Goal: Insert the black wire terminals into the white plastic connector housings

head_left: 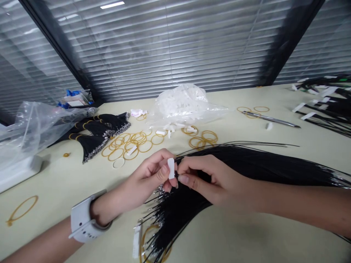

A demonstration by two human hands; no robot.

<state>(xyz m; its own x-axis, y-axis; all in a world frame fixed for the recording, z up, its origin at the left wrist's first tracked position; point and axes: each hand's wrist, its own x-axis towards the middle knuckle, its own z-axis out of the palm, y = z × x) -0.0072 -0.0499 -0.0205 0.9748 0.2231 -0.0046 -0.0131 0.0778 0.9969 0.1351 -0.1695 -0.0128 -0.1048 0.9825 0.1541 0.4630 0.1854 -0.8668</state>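
Note:
In the head view, my left hand (pixel 156 173) pinches a small white plastic connector housing (pixel 171 168) between thumb and fingers. Close against it, my right hand (pixel 211 177) has its thumb and forefinger pressed together on the end of a thin black wire (pixel 176 174). Whether the wire end sits inside the housing cannot be made out. Under both hands lies a thick bundle of black wires (pixel 186 215), with silvery metal terminals (pixel 157 219) fanned out at its left end. A white strip (pixel 136 241) and yellow rubber bands lie by those terminals.
Yellow rubber bands (pixel 145 146) are scattered behind my hands. A clear bag of white housings (pixel 182 104) stands near the window blinds. Banded black wires (pixel 94 137) lie at left beside a plastic bag (pixel 41 122). A pen (pixel 271 119) and more wires (pixel 329 104) are at right.

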